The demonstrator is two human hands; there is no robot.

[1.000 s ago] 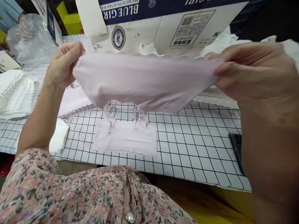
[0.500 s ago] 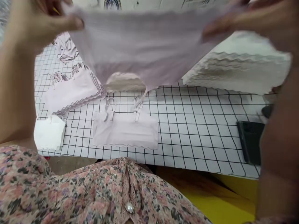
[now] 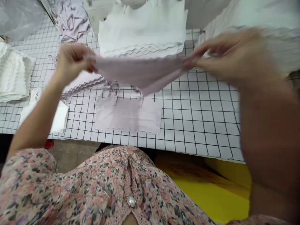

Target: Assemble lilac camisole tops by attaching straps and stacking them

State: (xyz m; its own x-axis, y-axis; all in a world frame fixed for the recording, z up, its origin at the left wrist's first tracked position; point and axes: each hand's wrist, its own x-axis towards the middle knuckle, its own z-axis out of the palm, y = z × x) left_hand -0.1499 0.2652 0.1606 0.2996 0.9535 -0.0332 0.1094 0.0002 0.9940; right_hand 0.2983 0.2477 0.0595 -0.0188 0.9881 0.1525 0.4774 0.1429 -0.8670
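Between my two hands a pale lilac camisole top (image 3: pixel 140 70) is stretched sideways above the table, blurred by motion. My left hand (image 3: pixel 76 61) pinches one end of its edge, and my right hand (image 3: pixel 225 51) pinches the other. Below it, a second lilac camisole top (image 3: pixel 128 115) lies flat with its thin straps toward the far side. A stack of lilac tops (image 3: pixel 82 82) with wavy hems lies just beyond my left forearm, partly covered by it.
White wavy-edged tops (image 3: pixel 142 29) are stacked at the back, with another white stack (image 3: pixel 281 47) at right. More white pieces (image 3: pixel 11 73) lie at far left, and a folded white top (image 3: pixel 59 117) near the front. Crumpled lilac fabric (image 3: pixel 71 20) sits behind. The grid-patterned tablecloth (image 3: pixel 199 125) ends before me.
Both hands have come down and lower in view with the lilac top, which now looks narrower from top to bottom. The view has shifted, showing more of the white stacks.
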